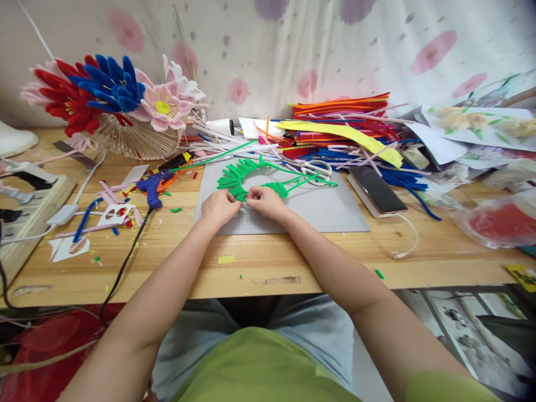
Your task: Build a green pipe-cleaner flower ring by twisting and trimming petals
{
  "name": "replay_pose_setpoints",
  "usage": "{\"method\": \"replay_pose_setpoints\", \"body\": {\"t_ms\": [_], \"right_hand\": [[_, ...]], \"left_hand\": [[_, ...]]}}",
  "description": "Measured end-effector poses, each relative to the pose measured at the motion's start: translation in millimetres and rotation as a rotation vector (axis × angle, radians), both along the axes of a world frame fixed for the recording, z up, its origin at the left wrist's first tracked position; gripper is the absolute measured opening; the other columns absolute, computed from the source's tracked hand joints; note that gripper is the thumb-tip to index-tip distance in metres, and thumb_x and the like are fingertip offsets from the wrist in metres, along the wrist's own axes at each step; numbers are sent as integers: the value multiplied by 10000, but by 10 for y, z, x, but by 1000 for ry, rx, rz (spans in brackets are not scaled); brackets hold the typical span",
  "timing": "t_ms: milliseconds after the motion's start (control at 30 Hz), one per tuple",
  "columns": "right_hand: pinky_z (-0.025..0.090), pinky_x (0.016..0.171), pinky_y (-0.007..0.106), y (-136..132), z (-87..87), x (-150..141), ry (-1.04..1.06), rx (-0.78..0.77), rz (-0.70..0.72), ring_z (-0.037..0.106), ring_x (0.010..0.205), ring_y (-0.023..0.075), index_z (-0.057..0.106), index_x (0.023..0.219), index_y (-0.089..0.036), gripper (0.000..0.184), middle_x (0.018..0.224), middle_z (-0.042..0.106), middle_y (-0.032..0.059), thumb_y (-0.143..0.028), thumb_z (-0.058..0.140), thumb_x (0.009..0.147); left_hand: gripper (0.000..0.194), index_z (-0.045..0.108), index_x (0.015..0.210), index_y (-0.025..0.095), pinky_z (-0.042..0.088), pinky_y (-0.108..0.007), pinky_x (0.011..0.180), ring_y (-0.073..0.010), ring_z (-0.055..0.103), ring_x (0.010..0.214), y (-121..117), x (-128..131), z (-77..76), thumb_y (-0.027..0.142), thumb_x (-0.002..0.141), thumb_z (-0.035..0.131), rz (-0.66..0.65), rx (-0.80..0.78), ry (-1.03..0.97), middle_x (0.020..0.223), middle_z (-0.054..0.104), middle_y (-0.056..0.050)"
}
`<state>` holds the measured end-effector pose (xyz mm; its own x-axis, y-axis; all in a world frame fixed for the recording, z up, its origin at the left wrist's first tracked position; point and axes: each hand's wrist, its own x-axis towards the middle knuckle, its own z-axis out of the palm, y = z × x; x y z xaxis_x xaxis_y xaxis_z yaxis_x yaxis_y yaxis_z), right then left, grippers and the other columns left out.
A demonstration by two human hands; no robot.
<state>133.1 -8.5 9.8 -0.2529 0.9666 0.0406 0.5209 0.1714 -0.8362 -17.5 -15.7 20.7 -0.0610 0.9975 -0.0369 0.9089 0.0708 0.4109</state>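
Observation:
A ring of green pipe cleaners [232, 175], bent into many loops, lies over a grey cutting mat [330, 215]. At its near edge, my left hand [221, 206] pinches the looped strip with thumb and forefinger. Close beside it, my right hand [266, 202] is also closed on the green strip, its fingertips almost meeting the left ones. Long loose green stems stretch from the ring to the right and up to the left. White-handled scissors [317, 172] rest at the mat's back right, partly under green stems. Fingers cover part of the ring.
A blue glue gun [153, 187] with a cord lies left among scraps. Behind it stands a basket [136, 139] of fuzzy flowers. Piled pipe cleaners [343, 111] fill the back. A phone [377, 190] sits right of the mat, and a power strip [31, 212] stands far left.

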Motion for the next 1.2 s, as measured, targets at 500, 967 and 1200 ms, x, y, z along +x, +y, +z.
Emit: {"method": "replay_pose_setpoints", "body": {"t_ms": [500, 967, 1200], "right_hand": [[270, 536, 213, 3, -46, -8, -89, 81, 98, 423, 565, 82, 575, 670, -167, 183, 573, 503, -45, -331, 554, 749], [385, 701, 261, -129, 4, -86, -396, 303, 169, 557, 925, 176, 617, 980, -223, 321, 1005, 621, 47, -493, 514, 838], [343, 624, 238, -94, -31, -87, -399, 311, 143, 561, 822, 155, 580, 933, -210, 307, 907, 644, 20, -486, 569, 798]], "left_hand": [[207, 636, 863, 192, 428, -257, 622, -139, 568, 657, -12, -156, -69, 234, 716, 498, -269, 94, -265, 841, 680, -24], [451, 413, 1104, 207, 456, -243, 659, -114, 592, 659, 13, -281, -69, 209, 683, 572, -398, 42, -475, 771, 642, 20], [316, 415, 972, 214, 436, -250, 672, -124, 589, 692, 76, -453, -37, 213, 692, 562, -448, 8, -478, 743, 637, 29]]}}
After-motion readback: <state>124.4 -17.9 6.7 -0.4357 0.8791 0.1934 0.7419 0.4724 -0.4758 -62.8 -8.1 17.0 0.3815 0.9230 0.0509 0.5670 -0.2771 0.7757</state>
